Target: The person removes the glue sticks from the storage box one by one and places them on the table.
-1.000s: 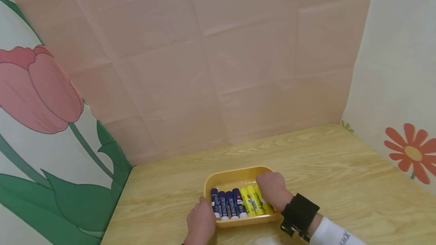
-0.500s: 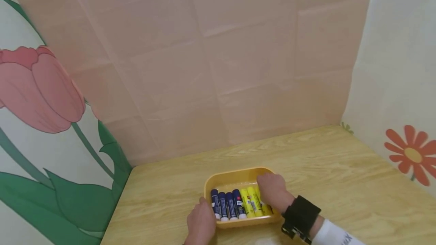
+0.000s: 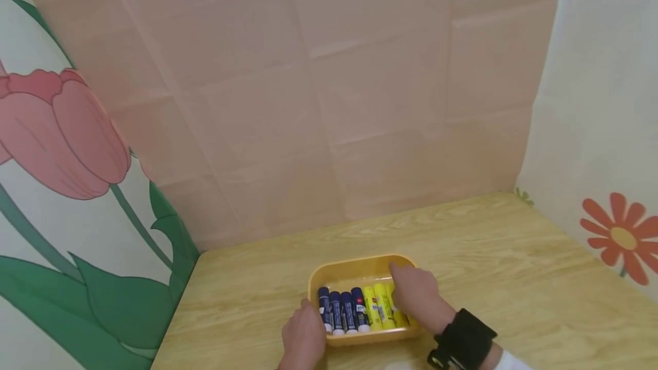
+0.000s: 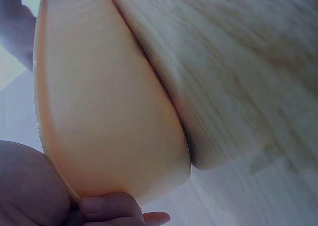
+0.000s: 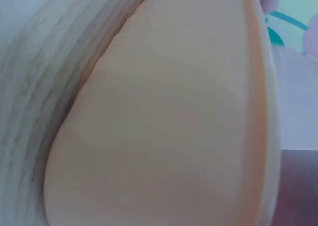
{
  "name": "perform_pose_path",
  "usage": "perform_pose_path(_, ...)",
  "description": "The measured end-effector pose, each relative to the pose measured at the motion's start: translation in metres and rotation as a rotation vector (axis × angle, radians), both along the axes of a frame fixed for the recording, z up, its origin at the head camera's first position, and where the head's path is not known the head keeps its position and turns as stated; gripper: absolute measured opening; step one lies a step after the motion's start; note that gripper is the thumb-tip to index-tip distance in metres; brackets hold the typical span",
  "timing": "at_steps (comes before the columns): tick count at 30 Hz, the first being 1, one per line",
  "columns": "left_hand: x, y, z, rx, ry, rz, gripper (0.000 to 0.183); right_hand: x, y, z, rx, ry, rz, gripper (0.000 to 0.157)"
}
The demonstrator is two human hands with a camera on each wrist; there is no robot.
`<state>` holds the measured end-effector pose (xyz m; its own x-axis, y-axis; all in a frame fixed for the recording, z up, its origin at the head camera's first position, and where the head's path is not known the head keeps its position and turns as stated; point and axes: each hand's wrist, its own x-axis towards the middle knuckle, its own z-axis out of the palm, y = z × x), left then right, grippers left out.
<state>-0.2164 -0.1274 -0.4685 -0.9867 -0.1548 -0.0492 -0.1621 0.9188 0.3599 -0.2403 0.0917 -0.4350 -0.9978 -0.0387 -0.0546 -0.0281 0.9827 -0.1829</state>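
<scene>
A yellow plastic basket [image 3: 349,270] with rounded corners stands on the table, its outer wall filling much of both wrist views. A row of several dark blue glue sticks [image 3: 342,312] with white ends lies inside it, beside yellow glue sticks [image 3: 378,305] on the right. My left hand [image 3: 304,333] grips the left rim near the front corner; the left wrist view has its fingertips [image 4: 107,206] curled over the edge. At the right side, my right hand [image 3: 417,296] holds the rim and partly covers the yellow sticks. Most of this hand is out of the right wrist view.
The wood-grain table [image 3: 247,290] extends to a pink backdrop [image 3: 329,101]. Side panels carry a painted tulip [image 3: 67,136] on the left and an orange flower [image 3: 622,237] on the right. A black band [image 3: 466,337] wraps my right wrist.
My right hand and wrist have shifted slightly right and toward me along the rim. The left hand keeps its hold, and the basket and glue sticks stay nearly in place.
</scene>
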Motion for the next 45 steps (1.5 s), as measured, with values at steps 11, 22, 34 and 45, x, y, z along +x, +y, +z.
perform_pose_path(11,0.0,0.0,-0.002,-0.019,0.008,0.017,0.028,0.01,0.02,0.009,-0.297,0.092,-0.078,0.033)
perform_pose_path(22,0.0,-0.002,-0.003,-0.013,0.024,0.02,0.027,0.025,0.053,0.036,-0.379,0.166,-0.065,0.033)
perform_pose_path(34,-0.002,0.002,-0.004,-0.009,0.005,-0.001,0.024,0.025,0.099,0.039,-0.335,0.083,-0.102,0.037)
perform_pose_path(45,-0.002,0.001,-0.005,-0.015,0.017,0.005,0.026,0.009,0.124,0.022,-0.313,-0.028,-0.145,0.04)
